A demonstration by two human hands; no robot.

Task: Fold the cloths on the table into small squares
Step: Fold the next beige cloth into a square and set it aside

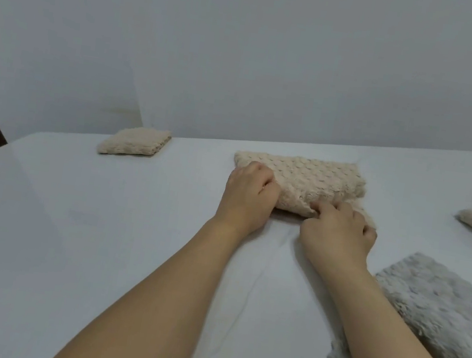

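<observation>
Two hands work one beige cloth (305, 180) mid-table (97, 234): right hand (339, 234) pinches its near edge, left hand (249, 193) grips its left end. Grey cloth (439, 307) lies nearer right; folded square (134, 142) far left.

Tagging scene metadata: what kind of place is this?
Probably a plain indoor room set up for cloth folding, not clearly a home or lab. Cues: white-covered table, bare pale wall, several textured cloths, including a folded beige square and a grey cloth.
</observation>
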